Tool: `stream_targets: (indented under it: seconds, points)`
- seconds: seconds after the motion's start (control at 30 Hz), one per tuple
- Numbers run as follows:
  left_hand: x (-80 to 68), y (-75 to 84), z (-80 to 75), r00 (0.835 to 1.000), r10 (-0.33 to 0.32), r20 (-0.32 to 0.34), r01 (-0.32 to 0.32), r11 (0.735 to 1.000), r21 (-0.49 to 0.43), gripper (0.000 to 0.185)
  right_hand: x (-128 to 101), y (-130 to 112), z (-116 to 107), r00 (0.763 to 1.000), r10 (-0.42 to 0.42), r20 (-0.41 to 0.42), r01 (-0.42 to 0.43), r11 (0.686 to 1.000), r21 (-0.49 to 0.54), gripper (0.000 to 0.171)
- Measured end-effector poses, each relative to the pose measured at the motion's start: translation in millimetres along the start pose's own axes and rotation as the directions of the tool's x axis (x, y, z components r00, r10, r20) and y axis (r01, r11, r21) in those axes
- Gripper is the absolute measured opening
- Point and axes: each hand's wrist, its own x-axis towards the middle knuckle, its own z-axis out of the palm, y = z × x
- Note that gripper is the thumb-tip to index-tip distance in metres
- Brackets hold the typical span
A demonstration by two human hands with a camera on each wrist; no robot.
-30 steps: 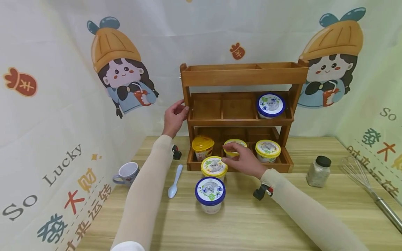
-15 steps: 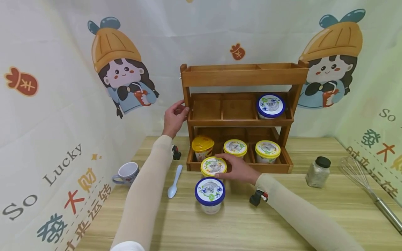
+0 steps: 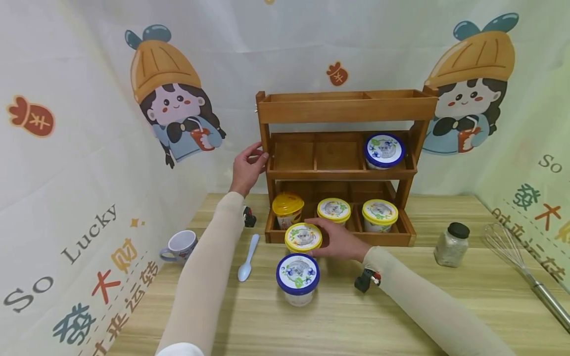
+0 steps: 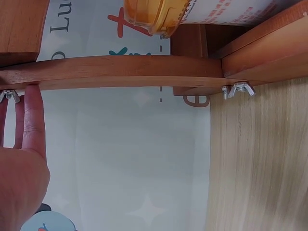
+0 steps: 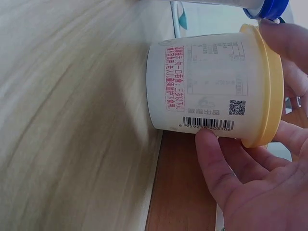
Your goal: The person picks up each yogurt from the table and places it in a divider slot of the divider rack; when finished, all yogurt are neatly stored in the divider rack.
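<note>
Whisk handle runs off the head view's right edge. Right hand covers the right side of the yellow-lidded cup; lid print too small to read. Left wrist view crops the orange-lidded cup at the top.

A staged kitchen-like corner: printed cartoon backdrop behind a wooden bench with rack, whisk and mug.
</note>
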Motion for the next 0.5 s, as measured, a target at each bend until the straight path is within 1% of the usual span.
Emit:
stream_targets:
  seconds: [0.2,0.3,0.5]
  points:
    - [3.1,0.5,0.2,1.0,-0.01,0.002,0.01,1.0,-0.019,0.046,-0.7,-0.5,0.1,1.0,0.019,-0.018,-0.02,0.999,-0.027,0.084]
    - [4.9,-0.5,0.2,1.0,-0.012,0.006,0.012,1.0,-0.02,0.046,0.0,-0.1,-0.8,0.999,0.009,-0.034,-0.009,1.0,-0.024,0.084]
    - [3.0,-1.0,-0.4,1.0,-0.022,0.005,0.022,1.0,-0.015,0.046,0.2,-3.3,-5.8,0.998,0.004,-0.056,-0.003,1.0,0.025,0.083]
